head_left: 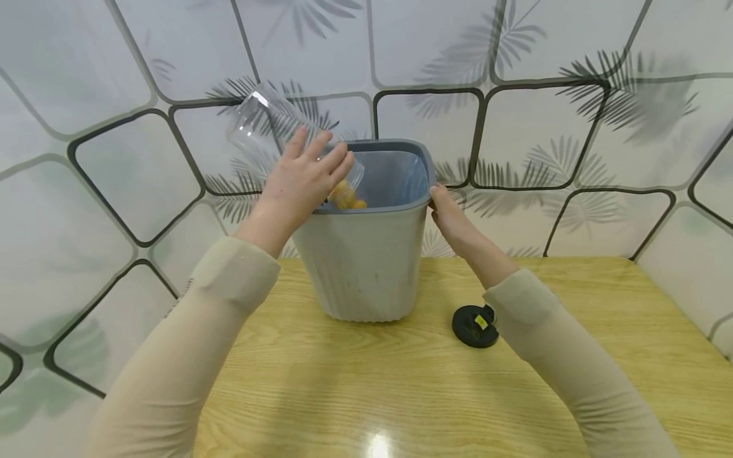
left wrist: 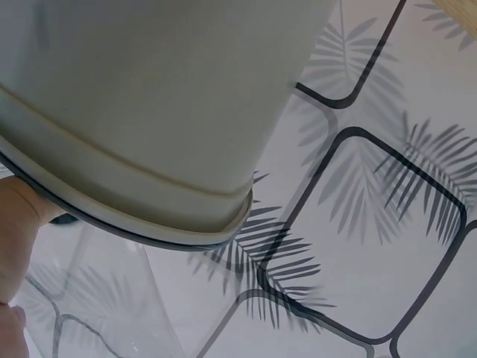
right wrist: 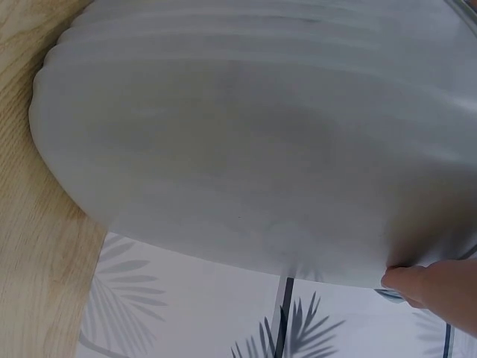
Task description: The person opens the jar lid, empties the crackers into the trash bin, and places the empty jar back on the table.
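A clear plastic jar (head_left: 266, 121) lies tilted across the left side of a grey waste bin (head_left: 366, 261), its mouth end low inside the rim. My left hand (head_left: 306, 175) holds the jar from above, fingers spread over it. Small yellow-orange pieces (head_left: 345, 196) show at the jar's mouth; their kind cannot be made out. My right hand (head_left: 452, 219) grips the bin's right rim, thumb on top. In the left wrist view, part of the left hand (left wrist: 16, 253) and the jar (left wrist: 112, 291) appear below the bin's rim. The right wrist view has the right hand (right wrist: 440, 291) against the bin wall.
The bin stands upright on a wood-grain table (head_left: 366, 381), close to a leaf-patterned wall (head_left: 532, 133). A round black lid-like disc (head_left: 474, 327) with a small yellow mark lies on the table, beside the right sleeve (head_left: 550, 331).
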Action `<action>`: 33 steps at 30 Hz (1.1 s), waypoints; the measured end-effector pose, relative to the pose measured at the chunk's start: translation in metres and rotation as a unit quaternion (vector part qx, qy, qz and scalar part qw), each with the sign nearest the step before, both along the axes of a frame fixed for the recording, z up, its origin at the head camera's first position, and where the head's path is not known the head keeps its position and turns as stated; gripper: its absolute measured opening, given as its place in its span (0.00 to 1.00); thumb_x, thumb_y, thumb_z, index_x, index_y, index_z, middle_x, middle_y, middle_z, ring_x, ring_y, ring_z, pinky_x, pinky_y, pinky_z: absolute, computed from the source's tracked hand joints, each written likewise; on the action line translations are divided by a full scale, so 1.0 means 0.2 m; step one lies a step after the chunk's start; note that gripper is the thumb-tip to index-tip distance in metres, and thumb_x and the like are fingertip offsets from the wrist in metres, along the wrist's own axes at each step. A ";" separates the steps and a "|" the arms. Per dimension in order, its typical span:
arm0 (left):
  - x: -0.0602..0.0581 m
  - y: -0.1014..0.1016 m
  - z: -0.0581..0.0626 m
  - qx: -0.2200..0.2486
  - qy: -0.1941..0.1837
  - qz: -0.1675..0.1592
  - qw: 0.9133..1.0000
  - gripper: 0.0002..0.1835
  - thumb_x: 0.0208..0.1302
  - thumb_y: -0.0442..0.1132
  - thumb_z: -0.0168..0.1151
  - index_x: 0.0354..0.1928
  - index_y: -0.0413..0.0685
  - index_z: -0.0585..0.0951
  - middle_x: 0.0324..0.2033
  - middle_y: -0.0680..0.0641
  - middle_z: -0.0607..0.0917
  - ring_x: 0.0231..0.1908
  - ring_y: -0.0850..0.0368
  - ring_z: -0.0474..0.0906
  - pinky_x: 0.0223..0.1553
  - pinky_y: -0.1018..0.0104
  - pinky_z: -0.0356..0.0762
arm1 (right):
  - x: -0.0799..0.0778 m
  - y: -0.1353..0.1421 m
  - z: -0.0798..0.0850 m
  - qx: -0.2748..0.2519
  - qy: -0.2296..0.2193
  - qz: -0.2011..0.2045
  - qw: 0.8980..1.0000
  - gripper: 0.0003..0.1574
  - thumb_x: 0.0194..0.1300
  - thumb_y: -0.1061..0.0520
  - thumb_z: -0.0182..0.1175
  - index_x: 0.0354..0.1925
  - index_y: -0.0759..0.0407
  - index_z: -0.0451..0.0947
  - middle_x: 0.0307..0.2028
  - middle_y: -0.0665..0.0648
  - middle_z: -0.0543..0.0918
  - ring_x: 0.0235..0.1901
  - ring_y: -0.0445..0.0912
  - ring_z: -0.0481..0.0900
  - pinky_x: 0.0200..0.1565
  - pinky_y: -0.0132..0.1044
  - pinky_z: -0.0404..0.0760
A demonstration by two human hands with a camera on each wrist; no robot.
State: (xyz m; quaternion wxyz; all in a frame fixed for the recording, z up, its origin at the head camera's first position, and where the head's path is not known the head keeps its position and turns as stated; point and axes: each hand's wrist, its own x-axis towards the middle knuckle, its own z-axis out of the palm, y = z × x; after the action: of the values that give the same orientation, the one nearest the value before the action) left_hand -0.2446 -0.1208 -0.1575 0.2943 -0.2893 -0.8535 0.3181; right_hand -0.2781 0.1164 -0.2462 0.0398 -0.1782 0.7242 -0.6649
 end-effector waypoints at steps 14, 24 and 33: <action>0.01 0.01 0.01 -0.003 -0.014 0.015 1.000 0.37 0.53 0.21 0.55 0.65 0.47 0.58 0.62 0.45 0.59 0.62 0.45 0.47 0.60 0.47 0.37 | 0.00 0.00 0.00 -0.005 0.009 0.001 1.000 0.36 0.70 0.47 0.22 0.66 0.64 0.27 0.67 0.61 0.32 0.65 0.52 0.33 0.62 0.42 0.33; 0.00 -0.03 -0.01 0.075 0.014 0.006 0.997 0.30 0.58 0.23 0.50 0.63 0.46 0.61 0.60 0.46 0.62 0.60 0.45 0.53 0.58 0.46 0.46 | 0.00 0.00 0.00 -0.001 -0.004 -0.004 1.000 0.36 0.71 0.47 0.22 0.66 0.64 0.24 0.67 0.60 0.30 0.65 0.52 0.33 0.62 0.41 0.34; 0.00 -0.09 -0.01 0.181 -0.013 0.033 0.983 0.44 0.42 0.40 0.70 0.63 0.46 0.58 0.60 0.44 0.63 0.60 0.45 0.53 0.57 0.47 0.48 | 0.00 0.00 0.00 0.007 -0.001 -0.005 1.000 0.36 0.71 0.46 0.22 0.66 0.64 0.24 0.67 0.61 0.30 0.65 0.52 0.33 0.62 0.41 0.34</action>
State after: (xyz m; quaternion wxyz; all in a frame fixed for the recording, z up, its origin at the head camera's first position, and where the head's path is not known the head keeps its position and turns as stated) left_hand -0.2451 -0.1385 -0.1596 0.3204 -0.2072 -0.9096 0.1644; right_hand -0.2777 0.1167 -0.2470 0.0388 -0.1734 0.7294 -0.6606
